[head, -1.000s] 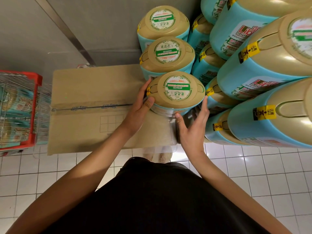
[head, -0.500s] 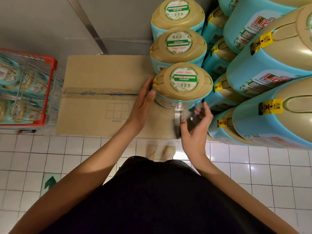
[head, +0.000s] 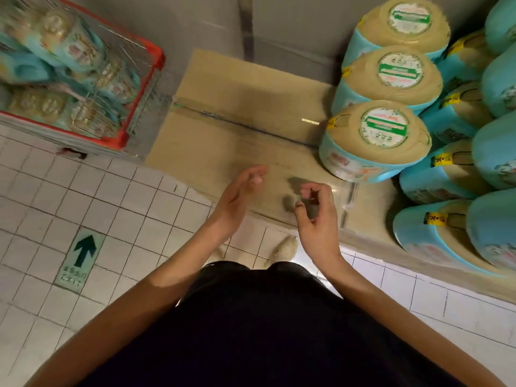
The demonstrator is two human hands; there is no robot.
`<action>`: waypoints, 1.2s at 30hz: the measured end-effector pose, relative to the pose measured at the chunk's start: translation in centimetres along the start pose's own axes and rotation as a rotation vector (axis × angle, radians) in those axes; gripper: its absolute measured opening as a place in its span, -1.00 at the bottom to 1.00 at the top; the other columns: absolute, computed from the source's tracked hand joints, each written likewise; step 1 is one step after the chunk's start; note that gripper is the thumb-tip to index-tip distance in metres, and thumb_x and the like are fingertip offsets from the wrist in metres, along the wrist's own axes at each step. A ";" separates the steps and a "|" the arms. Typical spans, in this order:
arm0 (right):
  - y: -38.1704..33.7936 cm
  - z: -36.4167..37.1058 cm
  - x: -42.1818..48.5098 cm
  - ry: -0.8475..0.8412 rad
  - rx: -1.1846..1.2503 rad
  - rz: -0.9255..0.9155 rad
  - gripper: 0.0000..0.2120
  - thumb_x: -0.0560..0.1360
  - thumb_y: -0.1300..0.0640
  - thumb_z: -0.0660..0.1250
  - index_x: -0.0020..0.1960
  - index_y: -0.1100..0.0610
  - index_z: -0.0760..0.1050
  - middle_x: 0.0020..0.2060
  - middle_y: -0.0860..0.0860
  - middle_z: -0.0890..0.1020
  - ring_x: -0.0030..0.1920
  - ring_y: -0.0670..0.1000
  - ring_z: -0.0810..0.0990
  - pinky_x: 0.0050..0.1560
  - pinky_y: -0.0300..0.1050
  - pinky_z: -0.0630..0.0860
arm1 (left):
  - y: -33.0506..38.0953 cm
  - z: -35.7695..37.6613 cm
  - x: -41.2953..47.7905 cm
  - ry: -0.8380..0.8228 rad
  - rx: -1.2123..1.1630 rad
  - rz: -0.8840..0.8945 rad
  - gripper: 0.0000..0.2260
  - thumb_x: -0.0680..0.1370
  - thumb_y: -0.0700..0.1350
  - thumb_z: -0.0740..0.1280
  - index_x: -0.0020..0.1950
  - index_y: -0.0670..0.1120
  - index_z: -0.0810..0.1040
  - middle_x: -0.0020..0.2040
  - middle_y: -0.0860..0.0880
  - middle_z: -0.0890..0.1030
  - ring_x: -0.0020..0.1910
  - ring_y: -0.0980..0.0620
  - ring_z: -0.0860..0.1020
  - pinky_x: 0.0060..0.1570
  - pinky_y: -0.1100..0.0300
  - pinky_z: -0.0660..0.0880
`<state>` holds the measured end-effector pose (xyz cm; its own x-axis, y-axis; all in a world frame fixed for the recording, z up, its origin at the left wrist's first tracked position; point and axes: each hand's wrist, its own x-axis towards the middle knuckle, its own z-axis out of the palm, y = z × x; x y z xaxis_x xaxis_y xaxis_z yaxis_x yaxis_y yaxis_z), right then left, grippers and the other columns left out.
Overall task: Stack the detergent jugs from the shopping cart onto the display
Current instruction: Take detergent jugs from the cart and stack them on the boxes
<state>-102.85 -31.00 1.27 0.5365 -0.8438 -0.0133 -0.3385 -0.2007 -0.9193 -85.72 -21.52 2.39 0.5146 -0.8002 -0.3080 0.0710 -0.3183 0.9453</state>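
Observation:
Blue detergent jugs with tan caps lie stacked on their sides at the right. The nearest jug of the left column (head: 375,141) rests on the cardboard display base (head: 223,121). More jugs (head: 64,79) lie in the red wire shopping cart (head: 122,135) at the upper left. My left hand (head: 237,194) hovers over the front edge of the cardboard with straight fingers, holding nothing. My right hand (head: 315,210) hangs beside it, fingers loosely curled and empty. Both hands are apart from the jugs.
White tiled floor (head: 125,205) lies between me and the cart, with a green exit arrow sticker (head: 79,258). A grey wall (head: 279,32) stands behind the display. My shoes (head: 283,248) show at the display's front edge.
Both hands have let go of the nearest jug and drawn back toward me. The view has swung left, bringing the cart further into sight.

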 end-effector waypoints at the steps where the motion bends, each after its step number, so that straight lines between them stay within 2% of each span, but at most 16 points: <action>1: -0.5 1.2 -0.1 -0.044 0.005 0.003 -0.73 0.56 0.33 0.32 0.23 0.12 0.51 0.09 0.00 0.53 0.14 -0.10 0.54 0.10 -0.13 0.55 | -0.6 -1.4 -0.8 0.022 -0.003 -0.007 -0.65 0.59 0.28 0.19 0.34 0.27 0.52 0.38 0.14 0.61 0.43 0.11 0.55 0.51 -0.14 0.41; 4: -2.1 5.2 -0.7 -0.134 -0.002 -0.036 -0.68 0.55 0.40 0.32 0.23 0.11 0.51 0.10 0.01 0.55 0.15 -0.09 0.56 0.15 -0.20 0.52 | -2.5 -6.3 -3.6 0.085 -0.031 -0.026 -0.64 0.61 0.34 0.20 0.31 0.25 0.57 0.32 0.17 0.65 0.35 0.11 0.60 0.42 -0.15 0.49; 6: -3.5 8.3 -1.2 -0.182 -0.005 -0.059 -0.68 0.55 0.34 0.30 0.23 0.05 0.51 0.11 -0.01 0.56 0.16 -0.07 0.57 0.18 -0.29 0.47 | -3.9 -9.9 -5.9 0.129 -0.049 -0.027 -0.52 0.60 0.42 0.19 0.32 0.17 0.59 0.30 0.14 0.66 0.31 0.10 0.63 0.30 -0.04 0.54; 8: -4.7 11.4 -1.9 -0.222 -0.007 -0.064 -0.71 0.56 0.29 0.29 0.22 0.01 0.51 0.11 -0.04 0.57 0.16 -0.06 0.58 0.18 -0.31 0.47 | -5.5 -13.5 -8.3 0.179 -0.075 -0.032 -0.55 0.62 0.37 0.18 0.31 0.13 0.60 0.26 0.13 0.68 0.26 0.09 0.65 0.19 0.08 0.54; 11: -6.4 16.6 -3.1 -0.308 -0.004 -0.061 -0.74 0.61 0.32 0.28 0.18 0.03 0.54 0.09 -0.04 0.59 0.13 -0.05 0.60 0.15 -0.26 0.51 | -8.2 -19.0 -12.3 0.286 -0.109 -0.058 -0.63 0.65 0.27 0.18 0.29 0.12 0.61 0.20 0.12 0.70 0.19 0.08 0.67 0.13 0.15 0.56; 15: -9.0 23.1 -4.5 -0.504 -0.005 -0.014 -0.78 0.64 0.33 0.30 0.15 0.06 0.58 0.09 0.01 0.66 0.10 -0.11 0.62 0.04 -0.40 0.48 | -11.7 -26.0 -17.8 0.426 -0.153 -0.137 -0.72 0.67 0.12 0.19 0.21 0.07 0.64 0.09 0.03 0.73 0.09 -0.02 0.70 0.10 0.04 0.57; 17: -10.4 25.8 -4.9 -0.574 0.009 -0.016 -0.79 0.65 0.33 0.30 0.14 0.06 0.59 0.06 -0.02 0.67 0.06 -0.11 0.62 0.04 -0.38 0.49 | -12.9 -29.1 -20.5 0.504 -0.173 -0.151 -0.69 0.67 0.14 0.19 0.21 0.04 0.64 0.09 0.00 0.73 0.08 -0.06 0.70 0.10 -0.01 0.58; 21: -13.3 30.1 -5.1 -0.712 -0.012 -0.034 -0.83 0.67 0.29 0.32 0.14 0.09 0.62 -0.10 -0.24 0.65 0.00 -0.16 0.61 0.09 -0.27 0.54 | -14.1 -33.7 -24.8 0.656 -0.197 -0.162 -0.52 0.60 0.30 0.16 0.24 -0.01 0.62 0.07 0.01 0.71 0.07 -0.04 0.69 0.12 -0.02 0.61; 24: -14.8 33.4 -4.5 -0.786 -0.021 -0.022 -0.85 0.67 0.30 0.32 0.15 0.15 0.63 -0.15 -0.24 0.66 -0.07 -0.23 0.62 0.02 -0.37 0.53 | -14.3 -36.4 -26.1 0.774 -0.249 -0.166 -0.51 0.61 0.27 0.16 0.25 -0.05 0.61 0.05 -0.07 0.70 0.05 -0.10 0.69 0.12 -0.06 0.61; 26: -15.5 35.7 -3.6 -0.833 -0.034 0.002 -0.85 0.68 0.30 0.31 0.14 0.15 0.63 -0.17 -0.22 0.67 -0.11 -0.24 0.63 -0.01 -0.41 0.54 | -14.3 -38.2 -26.1 0.846 -0.297 -0.173 -0.59 0.66 0.18 0.15 0.24 -0.07 0.61 0.06 -0.11 0.70 0.06 -0.14 0.68 0.11 -0.06 0.60; 28: -16.1 38.3 -2.5 -0.889 -0.045 0.027 -0.86 0.68 0.26 0.31 0.13 0.12 0.63 -0.15 -0.19 0.68 -0.09 -0.22 0.64 0.00 -0.38 0.55 | -14.1 -40.0 -25.7 0.910 -0.329 -0.172 -0.62 0.69 0.10 0.12 0.25 -0.09 0.61 0.06 -0.12 0.70 0.06 -0.14 0.68 0.09 -0.01 0.60; 31: -17.1 42.7 -0.4 -0.966 -0.065 0.049 -0.86 0.70 0.20 0.30 0.13 0.05 0.63 -0.05 -0.11 0.70 0.01 -0.10 0.67 0.10 -0.23 0.59 | -14.0 -42.8 -24.5 0.987 -0.347 -0.170 -0.61 0.70 0.09 0.11 0.27 -0.12 0.60 0.06 -0.10 0.70 0.06 -0.12 0.68 0.08 0.03 0.61; 34: -18.4 47.7 2.0 -1.023 -0.075 0.009 -0.84 0.72 0.20 0.26 0.12 0.08 0.62 -0.07 -0.05 0.70 0.01 0.02 0.68 0.10 -0.12 0.62 | -14.0 -45.7 -22.9 1.046 -0.351 -0.169 -0.60 0.69 0.13 0.12 0.25 -0.09 0.60 0.06 -0.10 0.70 0.06 -0.13 0.68 0.10 -0.02 0.61; 36: -19.8 51.2 3.5 -1.065 -0.076 0.018 -0.82 0.73 0.20 0.23 0.10 0.07 0.61 -0.08 -0.08 0.71 -0.01 -0.01 0.68 0.08 -0.07 0.63 | -14.0 -47.5 -21.8 1.068 -0.360 -0.195 -0.62 0.70 0.11 0.11 0.25 -0.08 0.60 0.06 -0.10 0.69 0.06 -0.14 0.67 0.11 -0.08 0.61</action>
<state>-54.69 -4.51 -0.74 0.9175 0.0158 -0.3974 -0.3807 -0.2536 -0.8892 -57.36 24.55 0.93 0.9193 0.1428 -0.3668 0.3809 -0.0880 0.9204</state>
